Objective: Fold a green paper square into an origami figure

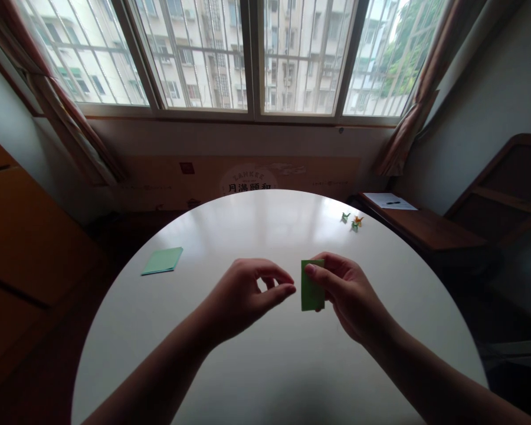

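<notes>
My right hand (343, 292) pinches a small folded green paper (312, 286) above the round white table (230, 366), thumb on its upper edge. Just left of the paper, my left hand (243, 292) has its thumb and forefinger curled toward each other in a loose pinch, a small gap away from the paper, with nothing visible in it. A stack of pale green paper sheets (163, 261) lies flat on the table to the far left.
Small folded paper figures (352, 221), green and orange, sit near the table's far right edge. A dark wooden side table (425, 227) with a white sheet and pen (390, 202) stands to the right. Wooden furniture lines the left; windows are ahead.
</notes>
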`<state>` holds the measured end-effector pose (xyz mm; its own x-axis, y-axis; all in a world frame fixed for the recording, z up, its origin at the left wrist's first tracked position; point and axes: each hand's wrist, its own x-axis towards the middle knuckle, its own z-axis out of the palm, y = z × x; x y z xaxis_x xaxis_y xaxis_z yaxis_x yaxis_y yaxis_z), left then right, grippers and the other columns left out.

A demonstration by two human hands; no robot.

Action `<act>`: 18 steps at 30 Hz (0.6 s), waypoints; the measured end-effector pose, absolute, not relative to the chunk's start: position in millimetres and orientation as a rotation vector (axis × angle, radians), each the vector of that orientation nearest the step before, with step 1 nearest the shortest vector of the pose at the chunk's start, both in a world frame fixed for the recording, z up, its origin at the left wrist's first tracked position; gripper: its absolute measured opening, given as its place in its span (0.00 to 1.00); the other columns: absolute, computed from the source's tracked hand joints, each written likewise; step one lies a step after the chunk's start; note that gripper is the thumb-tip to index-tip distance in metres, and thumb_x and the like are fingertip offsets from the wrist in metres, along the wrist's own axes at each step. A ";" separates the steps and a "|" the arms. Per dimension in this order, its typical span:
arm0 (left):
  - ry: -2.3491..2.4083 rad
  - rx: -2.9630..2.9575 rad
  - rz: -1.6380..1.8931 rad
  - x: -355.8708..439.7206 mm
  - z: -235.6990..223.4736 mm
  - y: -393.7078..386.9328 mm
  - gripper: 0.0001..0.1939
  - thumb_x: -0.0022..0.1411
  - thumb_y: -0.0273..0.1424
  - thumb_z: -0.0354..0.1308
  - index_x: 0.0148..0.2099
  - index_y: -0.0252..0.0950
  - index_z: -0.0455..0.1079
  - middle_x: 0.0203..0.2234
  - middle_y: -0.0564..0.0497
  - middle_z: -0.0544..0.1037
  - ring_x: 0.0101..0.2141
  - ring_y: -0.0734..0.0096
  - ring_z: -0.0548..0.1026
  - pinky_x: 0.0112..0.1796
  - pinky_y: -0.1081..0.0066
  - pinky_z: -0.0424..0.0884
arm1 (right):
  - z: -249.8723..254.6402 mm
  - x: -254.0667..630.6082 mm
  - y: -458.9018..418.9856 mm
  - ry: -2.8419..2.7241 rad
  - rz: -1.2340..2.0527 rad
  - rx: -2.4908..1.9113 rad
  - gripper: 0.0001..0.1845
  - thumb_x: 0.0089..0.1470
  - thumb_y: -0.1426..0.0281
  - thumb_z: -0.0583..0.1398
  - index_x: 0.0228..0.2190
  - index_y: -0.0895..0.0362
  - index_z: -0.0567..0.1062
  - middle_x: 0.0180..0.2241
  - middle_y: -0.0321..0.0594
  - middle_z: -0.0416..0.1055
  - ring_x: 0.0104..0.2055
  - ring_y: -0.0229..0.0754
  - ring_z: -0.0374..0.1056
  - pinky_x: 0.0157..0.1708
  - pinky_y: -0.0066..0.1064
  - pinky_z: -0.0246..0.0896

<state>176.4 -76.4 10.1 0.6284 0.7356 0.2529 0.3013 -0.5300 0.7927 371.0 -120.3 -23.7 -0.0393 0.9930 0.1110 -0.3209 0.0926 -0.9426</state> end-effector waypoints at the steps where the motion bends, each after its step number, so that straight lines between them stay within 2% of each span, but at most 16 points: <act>1: 0.785 2.180 0.878 173.5 12.1 -76.4 0.05 0.61 0.29 0.64 0.39 0.34 0.80 0.31 0.50 0.80 0.28 0.75 0.75 0.25 0.80 0.71 | -23.3 371.1 -121.2 -1.077 1.339 -0.862 0.12 0.54 0.63 0.69 0.27 0.59 0.77 0.20 0.33 0.69 0.21 0.33 0.65 0.18 0.21 0.60; 5: 0.612 2.363 1.104 166.0 17.5 -77.2 0.09 0.59 0.23 0.66 0.43 0.34 0.80 0.36 0.48 0.81 0.28 0.77 0.76 0.27 0.80 0.74 | -22.2 370.8 -124.8 -1.182 1.420 -0.843 0.12 0.54 0.63 0.69 0.30 0.61 0.79 0.22 0.34 0.70 0.21 0.33 0.66 0.17 0.21 0.62; 18: 0.490 2.435 1.057 165.6 17.8 -75.2 0.09 0.59 0.21 0.67 0.42 0.32 0.79 0.35 0.48 0.81 0.29 0.77 0.77 0.27 0.80 0.74 | -25.3 371.6 -125.5 -1.229 1.431 -0.871 0.10 0.54 0.65 0.69 0.31 0.61 0.81 0.22 0.36 0.72 0.23 0.33 0.67 0.19 0.21 0.62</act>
<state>165.6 -75.2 17.8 0.6452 0.4794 0.5949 0.1441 -0.8410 0.5214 371.6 -125.5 -25.3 -0.2241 0.9706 0.0881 -0.2340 0.0342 -0.9716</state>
